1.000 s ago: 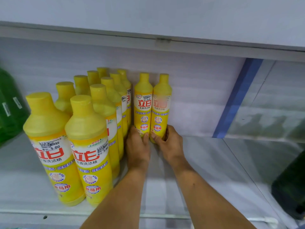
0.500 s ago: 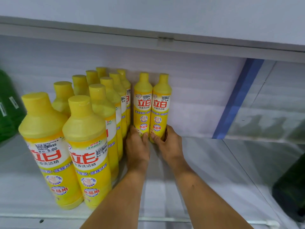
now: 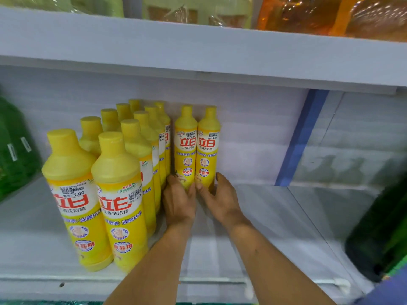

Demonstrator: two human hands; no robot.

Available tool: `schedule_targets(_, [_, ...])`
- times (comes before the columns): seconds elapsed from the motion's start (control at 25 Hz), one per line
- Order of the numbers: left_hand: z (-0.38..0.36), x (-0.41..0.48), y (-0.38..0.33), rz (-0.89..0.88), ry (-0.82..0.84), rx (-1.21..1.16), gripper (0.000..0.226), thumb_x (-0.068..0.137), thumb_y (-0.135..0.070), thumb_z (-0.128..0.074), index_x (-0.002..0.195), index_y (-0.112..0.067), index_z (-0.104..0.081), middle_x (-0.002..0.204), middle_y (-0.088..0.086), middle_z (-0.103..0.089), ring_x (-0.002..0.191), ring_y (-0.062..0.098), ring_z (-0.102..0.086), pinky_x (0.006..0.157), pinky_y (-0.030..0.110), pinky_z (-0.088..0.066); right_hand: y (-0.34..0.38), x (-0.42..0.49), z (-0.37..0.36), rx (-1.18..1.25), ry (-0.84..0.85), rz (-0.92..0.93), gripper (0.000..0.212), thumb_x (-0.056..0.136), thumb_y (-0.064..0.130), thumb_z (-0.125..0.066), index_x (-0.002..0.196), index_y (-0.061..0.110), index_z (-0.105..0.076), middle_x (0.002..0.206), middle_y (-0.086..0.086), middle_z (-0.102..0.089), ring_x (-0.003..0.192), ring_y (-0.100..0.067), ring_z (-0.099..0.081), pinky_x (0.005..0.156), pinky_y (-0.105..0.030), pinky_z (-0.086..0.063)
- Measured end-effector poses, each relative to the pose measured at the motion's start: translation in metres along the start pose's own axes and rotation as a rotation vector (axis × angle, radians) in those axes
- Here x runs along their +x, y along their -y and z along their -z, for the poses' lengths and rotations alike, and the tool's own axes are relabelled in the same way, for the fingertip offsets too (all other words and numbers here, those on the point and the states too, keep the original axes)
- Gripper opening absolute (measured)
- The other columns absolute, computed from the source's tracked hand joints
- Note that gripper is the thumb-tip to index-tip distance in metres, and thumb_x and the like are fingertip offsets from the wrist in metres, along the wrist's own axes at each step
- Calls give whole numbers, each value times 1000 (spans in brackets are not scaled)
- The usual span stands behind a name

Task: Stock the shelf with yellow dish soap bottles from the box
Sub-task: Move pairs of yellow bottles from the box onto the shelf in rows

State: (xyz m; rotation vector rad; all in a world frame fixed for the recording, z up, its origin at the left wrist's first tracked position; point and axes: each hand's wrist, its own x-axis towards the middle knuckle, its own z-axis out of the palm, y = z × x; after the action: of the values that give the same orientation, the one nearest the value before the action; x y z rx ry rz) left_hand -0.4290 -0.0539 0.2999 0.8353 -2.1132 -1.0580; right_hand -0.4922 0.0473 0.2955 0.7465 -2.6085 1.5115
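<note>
A person's left hand wraps the base of one yellow soap bottle while the right hand grips the base of a second bottle. The pair stands upright on the shelf, labels forward and sides touching.

The step appears to be seating the pair, and it looks nearly done. Doing it well means pushing low at the bases, so the tall, narrow bottles slide rather than tip. They should end against the back wall behind the pair and snug to the stocked rows just left of it. Whether the pair already touches the wall cannot be told. Both hands should then let go together, without turning the labels.

Right of the pair, the smooth white shelf runs on to a blue upright strip. Farther left of the pair stand green bottles, and far right of it a dark green container. Above the pair, an upper shelf carries wrapped goods, blurred. The box is not in view.
</note>
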Motion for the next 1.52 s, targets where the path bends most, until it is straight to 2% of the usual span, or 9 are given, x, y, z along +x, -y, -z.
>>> schedule_targets(0.12, [10, -17, 3, -81, 151, 232, 61, 90, -39, -66, 137, -6, -46, 132, 21, -55, 122, 40, -54, 96, 46, -48, 9, -22, 24, -415, 157, 17, 54, 94, 59, -51, 135, 23, -50, 141, -6, -54, 133, -26, -48, 105, -37, -45])
schedule_targets(0.24, [38, -43, -6, -217, 328, 491, 69, 94, -49, -53, 149, -11, -34, 144, 21, -43, 130, 40, -45, 106, 47, -43, 29, -53, 56, -652, 277, -4, 65, 99, 55, -45, 153, 19, -34, 163, -8, -28, 151, -26, -22, 120, -35, -27])
schedule_targets(0.4, [89, -79, -31, -465, 464, 796, 70, 97, -52, -43, 153, -16, -25, 150, 19, -36, 137, 38, -38, 110, 47, -40, 62, -100, 89, -815, 290, 67, 69, 98, 56, -45, 155, 20, -30, 163, -10, -27, 151, -29, -22, 120, -39, -27])
schedule_targets(0.56, [140, -127, -45, -621, 490, 882, 67, 94, -60, -42, 146, -18, -34, 142, 16, -45, 130, 34, -43, 106, 44, -39, 97, -158, 114, -905, 283, 99, 74, 97, 62, -44, 155, 19, -28, 162, -11, -27, 149, -29, -25, 118, -43, -31])
schedule_targets(0.68, [176, -160, -37, -683, 520, 924, 73, 96, -63, -37, 152, -18, -28, 145, 14, -44, 133, 34, -41, 111, 44, -34, 120, -207, 121, -938, 278, 68, 79, 97, 66, -40, 157, 18, -23, 164, -10, -21, 150, -30, -22, 120, -44, -27])
schedule_targets(0.88, [255, -219, 6, -683, 591, 923, 80, 96, -63, -38, 158, -18, -14, 159, 17, -27, 147, 35, -25, 119, 50, -24, 154, -305, 98, -949, 272, 24, 82, 97, 68, -36, 160, 18, -20, 167, -10, -19, 152, -31, -19, 122, -46, -24])
schedule_targets(1.16, [337, -258, 78, -584, 626, 991, 80, 97, -61, -41, 158, -17, -14, 157, 19, -30, 144, 38, -30, 118, 51, -27, 166, -382, 39, -962, 325, 7, 79, 98, 65, -39, 158, 14, -25, 163, -13, -26, 149, -33, -26, 118, -48, -31])
schedule_targets(1.32, [339, -285, 120, -510, 698, 1003, 80, 97, -62, -41, 157, -16, -15, 155, 19, -32, 143, 39, -32, 117, 53, -29, 138, -414, 5, -925, 397, -11, 77, 99, 63, -39, 157, 14, -26, 162, -12, -28, 149, -33, -27, 115, -51, -35])
schedule_targets(1.52, [292, -328, 188, -374, 838, 997, 78, 95, -60, -45, 156, -17, -20, 151, 18, -38, 139, 39, -37, 114, 53, -34, 57, -454, -37, -855, 564, -103, 73, 100, 60, -41, 155, 14, -29, 161, -12, -29, 148, -32, -27, 114, -51, -37])
